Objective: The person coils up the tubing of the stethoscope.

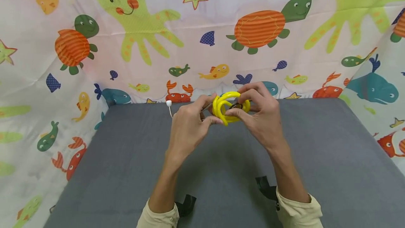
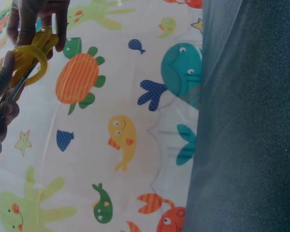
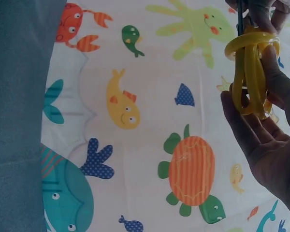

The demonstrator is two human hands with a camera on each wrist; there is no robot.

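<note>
A stethoscope with coiled yellow tubing [image 1: 228,95] is held up in front of me between both hands. My left hand [image 1: 188,124] grips its metal ear tubes and the left side of the coil, thumb at the lower edge. One white ear tip [image 1: 169,103] sticks out beyond this hand. My right hand [image 1: 262,117] pinches the right side of the coil between thumb and fingers, beside a dark, shiny round part [image 1: 236,106] inside the loops. In the left wrist view, metal tubes [image 2: 26,75] run through a yellow loop [image 2: 41,70] that wraps around the bundle.
A grey table [image 1: 133,157] spreads below the hands. A white curtain [image 1: 209,17] printed with sea animals hangs along the back and sides. Black straps [image 1: 188,205] show at both wrists, by the light sleeves [image 1: 159,217].
</note>
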